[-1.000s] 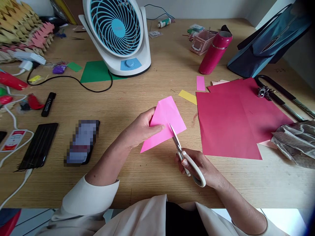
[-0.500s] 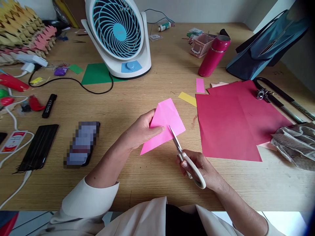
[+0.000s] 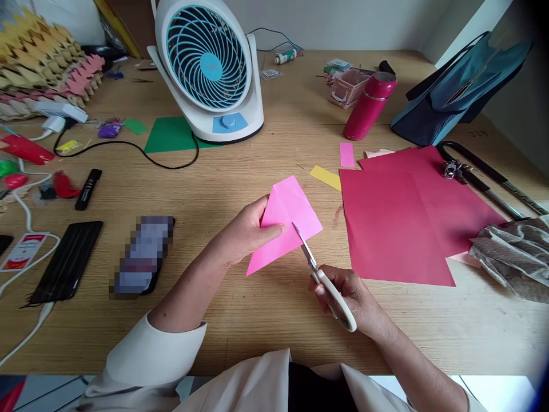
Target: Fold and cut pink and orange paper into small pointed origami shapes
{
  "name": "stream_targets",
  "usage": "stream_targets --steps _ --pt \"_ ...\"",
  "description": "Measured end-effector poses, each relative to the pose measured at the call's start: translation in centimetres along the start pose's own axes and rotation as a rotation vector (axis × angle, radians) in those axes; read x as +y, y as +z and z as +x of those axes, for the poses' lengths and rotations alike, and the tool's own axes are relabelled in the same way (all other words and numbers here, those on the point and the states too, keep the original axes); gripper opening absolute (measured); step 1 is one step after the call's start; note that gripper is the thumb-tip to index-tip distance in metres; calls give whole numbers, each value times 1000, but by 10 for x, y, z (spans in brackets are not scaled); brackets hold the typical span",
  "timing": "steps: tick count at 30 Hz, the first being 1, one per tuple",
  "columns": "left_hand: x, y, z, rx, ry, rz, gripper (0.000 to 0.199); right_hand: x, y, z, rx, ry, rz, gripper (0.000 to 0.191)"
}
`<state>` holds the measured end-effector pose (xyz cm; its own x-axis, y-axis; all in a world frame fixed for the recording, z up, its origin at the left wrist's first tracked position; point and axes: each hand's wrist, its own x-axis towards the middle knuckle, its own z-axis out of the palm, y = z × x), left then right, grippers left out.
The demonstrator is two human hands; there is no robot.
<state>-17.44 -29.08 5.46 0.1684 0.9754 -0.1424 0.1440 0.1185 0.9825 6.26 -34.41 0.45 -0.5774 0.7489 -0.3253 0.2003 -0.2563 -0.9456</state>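
Observation:
A folded pink paper (image 3: pixel 285 220) is pinched in my left hand (image 3: pixel 249 232), with the thumb lying over its left side. My right hand (image 3: pixel 345 294) is wrapped round the white handles of a pair of scissors (image 3: pixel 334 294). The metal blades point up and left, across the lower right edge of the pink paper, and look nearly closed. Some fingers of each hand are hidden behind what it holds. Large red sheets (image 3: pixel 390 223) lie to the right, with a yellow strip (image 3: pixel 326 177) and a small pink strip (image 3: pixel 347 154) near them.
A white fan (image 3: pixel 210 68) stands at the back on a green sheet (image 3: pixel 167 135). A phone (image 3: pixel 143 254), a black power bank (image 3: pixel 66 263) and cables lie left. At the right are a pink bottle (image 3: pixel 371 106), a blue bag (image 3: pixel 454 91) and a grey cloth (image 3: pixel 514 257).
The view has tilted slightly, so the table's things sit a little lower. The scissors' handles look closer together. Both hands keep their hold.

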Motion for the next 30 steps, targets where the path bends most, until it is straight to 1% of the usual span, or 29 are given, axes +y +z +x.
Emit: stream_targets --steps 3,7,16,20,27,30 --pt "1 0 0 -10 -5 -36 26 0 0 0 0 -13 11 45" --pt "2 1 -1 -35 -20 -57 27 -2 1 1 -6 6 26 45" --pt "0 7 -4 -95 -17 -27 29 0 1 0 -2 -8 17 44" --pt "-2 8 -3 -99 -13 -46 30 0 1 1 11 -2 10 43" --pt "1 8 -4 -112 -44 -43 29 -1 1 1 43 -10 -31 43" --pt "2 9 -5 -119 -30 -52 31 0 2 1 42 -14 -32 41"
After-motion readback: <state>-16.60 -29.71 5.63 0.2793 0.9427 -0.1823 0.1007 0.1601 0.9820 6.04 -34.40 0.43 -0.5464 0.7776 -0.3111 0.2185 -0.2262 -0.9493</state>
